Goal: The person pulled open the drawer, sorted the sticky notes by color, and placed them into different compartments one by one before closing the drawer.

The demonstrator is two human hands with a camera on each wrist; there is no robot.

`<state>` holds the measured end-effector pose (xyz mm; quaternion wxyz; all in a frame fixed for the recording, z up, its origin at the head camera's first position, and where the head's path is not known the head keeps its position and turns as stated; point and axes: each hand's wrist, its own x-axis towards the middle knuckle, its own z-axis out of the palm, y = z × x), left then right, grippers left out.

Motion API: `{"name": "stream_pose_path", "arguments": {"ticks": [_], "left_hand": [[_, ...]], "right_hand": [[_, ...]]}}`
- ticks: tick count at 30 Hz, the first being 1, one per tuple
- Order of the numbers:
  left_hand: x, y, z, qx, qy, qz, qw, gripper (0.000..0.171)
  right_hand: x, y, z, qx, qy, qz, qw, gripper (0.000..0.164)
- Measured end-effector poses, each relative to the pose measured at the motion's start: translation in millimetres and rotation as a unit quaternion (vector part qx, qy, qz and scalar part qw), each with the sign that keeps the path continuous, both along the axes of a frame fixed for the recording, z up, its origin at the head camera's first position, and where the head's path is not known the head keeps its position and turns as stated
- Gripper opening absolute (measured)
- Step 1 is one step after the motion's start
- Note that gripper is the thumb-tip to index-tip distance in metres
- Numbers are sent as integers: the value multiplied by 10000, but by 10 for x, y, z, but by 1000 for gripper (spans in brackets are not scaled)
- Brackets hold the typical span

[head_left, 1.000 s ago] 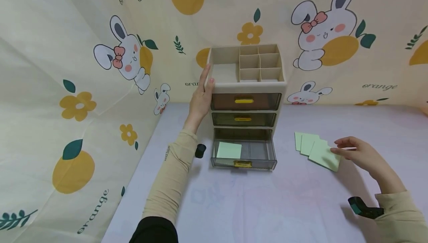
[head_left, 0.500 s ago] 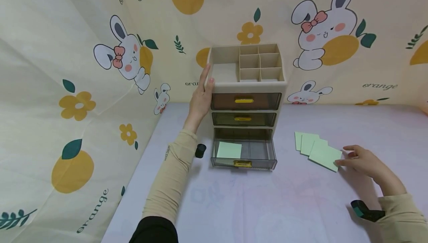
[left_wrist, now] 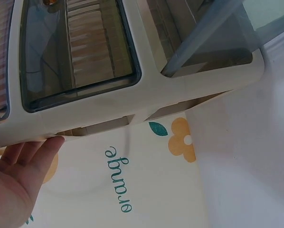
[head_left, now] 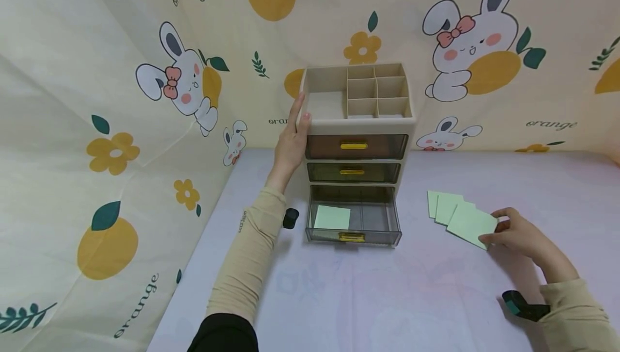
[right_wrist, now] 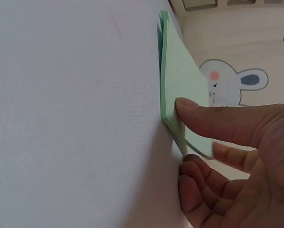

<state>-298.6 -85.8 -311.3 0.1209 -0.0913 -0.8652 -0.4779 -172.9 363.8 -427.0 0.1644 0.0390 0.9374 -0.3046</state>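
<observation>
A white desktop drawer organizer (head_left: 360, 126) stands at the back of the table, its lowest clear drawer (head_left: 375, 215) pulled out. One light green sticky note pad (head_left: 331, 217) lies in that drawer's left part. My left hand (head_left: 289, 150) rests against the organizer's left side with its fingers extended; the left wrist view shows fingertips (left_wrist: 49, 147) touching the side wall. On the right, several green sticky note pads (head_left: 445, 206) lie in an overlapping row. My right hand (head_left: 520, 236) pinches the nearest sticky note pad (right_wrist: 182, 76) at its right corner, thumb on its face.
Two upper drawers (head_left: 353, 171) with yellow handles are closed. The organizer's top tray (head_left: 326, 105) is divided into several compartments. Behind and to the left hangs a cloth (head_left: 160, 190) printed with rabbits and oranges. The table (head_left: 387, 298) is pale.
My right hand drew back slightly from the nearest pad, then came in at its right corner and now pinches it. My left hand and the organizer have stayed still.
</observation>
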Motion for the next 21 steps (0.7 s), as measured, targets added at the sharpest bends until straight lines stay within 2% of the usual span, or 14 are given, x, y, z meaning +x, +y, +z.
{"name": "stream_pose_path", "arguments": {"ticks": [5,12,15,19,21], "left_hand": [[-3,2,1,16,48,-21,10000,45],[6,-1,9,59,24,-47,10000,46],[11,-1,5,73,9,-53,10000,46],[12,-4,-1,70,22,-32,10000,46],[10,-4,-3,66,37,-22,10000,46]], "right_hand": [[25,-9,1,-231,189,-79,9995,86],[66,-28,-7,-359,716,-241,9965,53],[80,-48,13,-391,922,-368,9943,48],[99,-87,73,-592,1258,-511,9890,45],[117,-103,110,-804,1497,-564,9838,37]]}}
